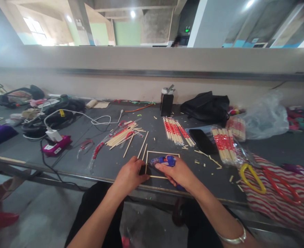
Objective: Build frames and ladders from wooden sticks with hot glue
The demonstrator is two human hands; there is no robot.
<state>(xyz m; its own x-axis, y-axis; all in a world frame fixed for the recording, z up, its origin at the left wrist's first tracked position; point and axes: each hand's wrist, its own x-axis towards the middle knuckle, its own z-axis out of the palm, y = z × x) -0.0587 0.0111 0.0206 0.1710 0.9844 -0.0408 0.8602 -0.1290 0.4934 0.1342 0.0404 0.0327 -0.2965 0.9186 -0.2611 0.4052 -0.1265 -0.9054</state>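
A rectangular frame of thin wooden sticks [163,152] lies flat near the table's front edge. At its left side, my left hand [131,174] has thumb and forefinger closed on a stick [146,168]. My right hand [179,174] grips a blue glue gun [170,160], whose nozzle points left toward that same side of the frame. The hand covers part of the frame's right side and the gun's handle. Just left of the frame lie a few loose sticks [142,146], and behind them is a pile of chopsticks [122,135] on torn wrapping.
Packed chopsticks [173,131], a black phone [203,140] and more packs [225,144] lie to the right. Yellow-handled scissors [252,178] rest on striped cloth [275,196]. On the left is a magenta power strip [56,145] with cables. A black container [166,103] stands behind.
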